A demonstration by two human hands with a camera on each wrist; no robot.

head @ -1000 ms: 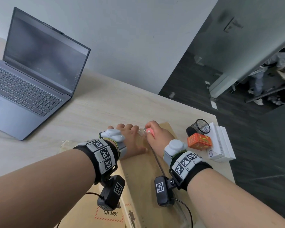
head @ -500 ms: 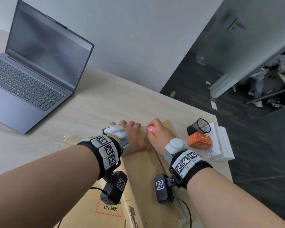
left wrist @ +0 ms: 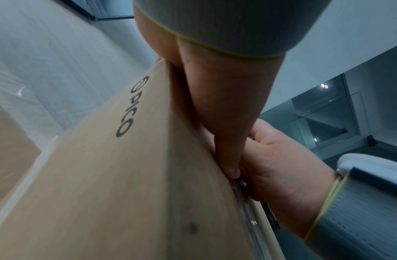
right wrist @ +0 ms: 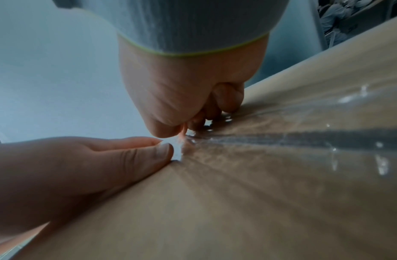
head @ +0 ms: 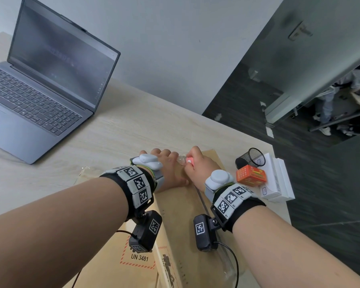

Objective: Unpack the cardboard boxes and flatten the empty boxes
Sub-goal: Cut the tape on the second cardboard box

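Note:
A brown cardboard box [head: 175,215] marked "UN 3481" lies on the table, its top seam sealed with clear tape [head: 202,200]. My left hand [head: 166,161] grips the box's far edge, thumb on top [left wrist: 226,123] and fingers curled over the end. My right hand [head: 197,163] is fisted round a small pink cutter [head: 189,161], held down at the far end of the seam, right beside the left thumb [right wrist: 157,153]. Crumpled tape [head: 181,160] sits between the two hands. The cutter's tip [right wrist: 183,137] meets the tape line [right wrist: 304,139]; its blade is hidden.
An open laptop [head: 42,86] stands at the back left. Right of the box are a black mesh pen cup [head: 250,159], a small orange box [head: 250,175] and white boxes [head: 276,183], close to the table's right edge. Clear plastic [head: 85,171] lies left of the box.
Both hands keep their hold at the far end of the box. Only the head view shifts slightly.

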